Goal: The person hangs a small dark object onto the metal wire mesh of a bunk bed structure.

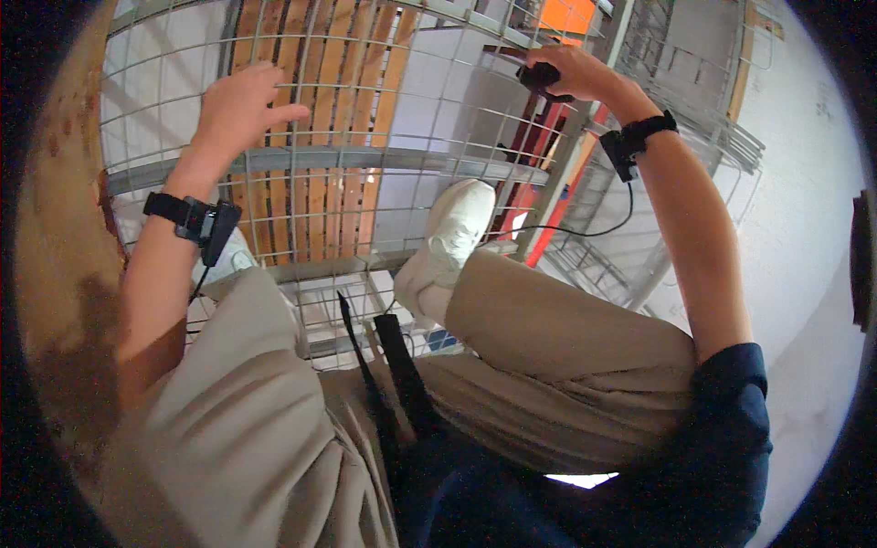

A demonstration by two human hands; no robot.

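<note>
My left hand (239, 105) rests on a grey wire mesh panel (411, 100) at the upper left, its fingers curled over the wires and holding nothing else. Far to the upper right, my right hand (571, 73) is closed around a small black object (539, 75) by the panel's far edge; what that object is cannot be made out. Both wrists wear black bands with small devices, and a thin cable runs from the right one. My white shoe (448, 242) stands on a grey metal rail (365, 163) of the mesh frame.
Wooden pallet slats (320, 110) show through the mesh. Red and orange metal parts (539, 196) lie beyond it. More stacked wire panels (713, 128) sit at the right on a pale floor. A rusty brown surface (55, 228) fills the left side.
</note>
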